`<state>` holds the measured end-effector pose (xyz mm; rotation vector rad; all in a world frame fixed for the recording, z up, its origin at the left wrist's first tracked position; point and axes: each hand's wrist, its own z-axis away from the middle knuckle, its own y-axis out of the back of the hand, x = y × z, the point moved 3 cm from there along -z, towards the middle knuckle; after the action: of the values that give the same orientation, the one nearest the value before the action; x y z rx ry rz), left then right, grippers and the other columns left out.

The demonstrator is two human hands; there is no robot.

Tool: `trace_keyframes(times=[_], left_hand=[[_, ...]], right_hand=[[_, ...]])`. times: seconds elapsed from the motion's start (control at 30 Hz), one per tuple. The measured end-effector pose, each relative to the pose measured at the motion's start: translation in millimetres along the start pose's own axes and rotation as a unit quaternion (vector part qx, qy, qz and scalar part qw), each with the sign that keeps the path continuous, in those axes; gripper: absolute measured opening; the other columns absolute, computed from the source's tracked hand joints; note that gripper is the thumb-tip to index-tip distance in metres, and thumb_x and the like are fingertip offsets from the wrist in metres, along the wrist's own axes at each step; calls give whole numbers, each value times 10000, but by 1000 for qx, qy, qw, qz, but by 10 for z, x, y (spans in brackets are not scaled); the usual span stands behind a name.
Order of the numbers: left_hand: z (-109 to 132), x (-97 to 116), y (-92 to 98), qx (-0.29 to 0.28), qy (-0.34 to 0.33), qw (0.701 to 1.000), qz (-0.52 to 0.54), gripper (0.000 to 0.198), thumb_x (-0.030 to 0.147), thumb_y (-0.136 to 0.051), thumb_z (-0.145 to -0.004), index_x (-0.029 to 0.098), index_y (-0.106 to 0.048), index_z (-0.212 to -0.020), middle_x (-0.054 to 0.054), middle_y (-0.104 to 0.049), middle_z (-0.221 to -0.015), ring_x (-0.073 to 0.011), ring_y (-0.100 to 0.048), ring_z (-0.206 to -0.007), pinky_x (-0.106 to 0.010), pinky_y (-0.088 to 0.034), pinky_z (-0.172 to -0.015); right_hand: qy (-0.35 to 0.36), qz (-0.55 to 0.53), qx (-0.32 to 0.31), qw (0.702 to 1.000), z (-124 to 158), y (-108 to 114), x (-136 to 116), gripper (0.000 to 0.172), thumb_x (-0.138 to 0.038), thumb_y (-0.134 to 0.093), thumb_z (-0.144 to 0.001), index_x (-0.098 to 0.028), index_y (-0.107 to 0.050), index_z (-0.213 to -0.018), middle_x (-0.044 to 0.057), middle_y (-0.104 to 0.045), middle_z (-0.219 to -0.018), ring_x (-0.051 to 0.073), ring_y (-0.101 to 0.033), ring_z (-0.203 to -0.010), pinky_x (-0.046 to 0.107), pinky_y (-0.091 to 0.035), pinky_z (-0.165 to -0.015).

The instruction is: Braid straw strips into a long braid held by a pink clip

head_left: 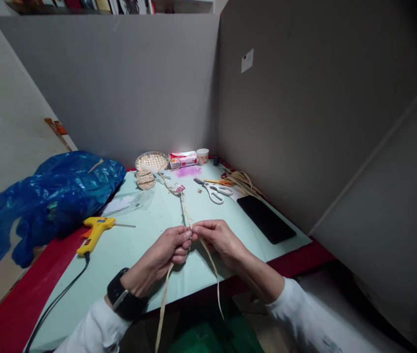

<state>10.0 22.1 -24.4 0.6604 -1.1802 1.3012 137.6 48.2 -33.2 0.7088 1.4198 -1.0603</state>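
A braid of pale straw-like strands runs from a pink binder clip on the table toward me. At its near end my left hand pinches it between thumb and fingers. My right hand meets the left there, its fingertips closed on a strand. One loose strand hangs below the left hand over the table's edge, and another drops beneath the right. The fingers partly cover the point where the strands cross.
A yellow glue gun with a cord and a blue plastic bag lie left. White scissors and a black phone lie right. Behind are a woven basket, a coiled braid, and a paper cup. Grey panels enclose the table.
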Motion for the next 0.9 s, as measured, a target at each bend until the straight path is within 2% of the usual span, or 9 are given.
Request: trace_keyframes(times=[0.07,0.17,0.33,0.43,0.5,0.63,0.7,0.77,0.9], left_hand=[[8,-19,2,6,-2,1000,0,200,301,-658,-739,140,-539,-734,99,-320,-548,-14,-153,-420,-181,-73,-403],[28,-22,16,23,-8,1000,-11,252,357,-668,-735,152,-526,-701,125,-234,-518,-22,-120,-423,-190,-54,-403],[22,-36,1,57,-10,997,-42,285,399,-682,-705,161,-528,-673,134,-234,-477,-26,-128,-403,-198,-75,-386],[18,-44,-20,77,-17,995,-59,262,361,-655,-708,185,-482,-619,125,-254,-456,-32,-153,-389,-203,-97,-378],[18,-46,-28,94,-25,993,-69,245,323,-640,-699,199,-454,-599,120,-267,-444,-38,-168,-379,-206,-101,-374],[8,-49,-24,128,-43,986,-95,195,261,-625,-661,192,-469,-566,110,-293,-429,-42,-202,-374,-205,-100,-382],[3,-48,-19,141,-57,983,-107,190,248,-625,-652,183,-481,-546,103,-306,-436,-43,-221,-386,-203,-109,-394],[6,-44,-20,153,-70,979,-116,185,237,-629,-650,176,-498,-536,95,-323,-436,-47,-238,-395,-205,-115,-403],[28,-37,-45,165,-94,974,-122,187,187,-610,-652,165,-510,-495,54,-425,-440,-59,-302,-425,-207,-158,-418]], right_hand=[[13,35,-5,999,0,6,-12,255,-344,-626,-760,-103,-687,-705,9,-592,-615,63,-342,-482,219,-223,-467],[61,115,-1,991,2,-8,-47,232,-285,-564,-794,-116,-704,-718,21,-634,-667,104,-472,-579,226,-340,-560],[128,313,26,941,94,-52,-122,234,-169,-439,-861,-148,-672,-877,32,-676,-757,148,-580,-715,241,-395,-681],[145,424,49,893,188,-76,-175,238,-142,-404,-891,-148,-562,-1070,17,-647,-718,152,-557,-666,246,-367,-633],[141,507,40,849,222,-101,-188,259,-110,-429,-872,-137,-498,-1120,14,-628,-701,156,-535,-620,249,-325,-576],[134,668,24,732,227,-133,-180,220,-28,-499,-790,-160,-531,-963,46,-632,-720,167,-540,-584,279,-238,-524],[151,699,35,698,235,-139,-194,168,-42,-512,-803,-179,-550,-892,52,-636,-724,173,-551,-600,296,-216,-524],[172,696,59,695,263,-141,-212,106,-100,-520,-845,-195,-566,-841,45,-639,-729,175,-559,-637,305,-207,-527],[228,644,141,717,362,-174,-179,114,-203,-540,-885,-197,-571,-775,30,-628,-761,180,-543,-741,301,-237,-555]])
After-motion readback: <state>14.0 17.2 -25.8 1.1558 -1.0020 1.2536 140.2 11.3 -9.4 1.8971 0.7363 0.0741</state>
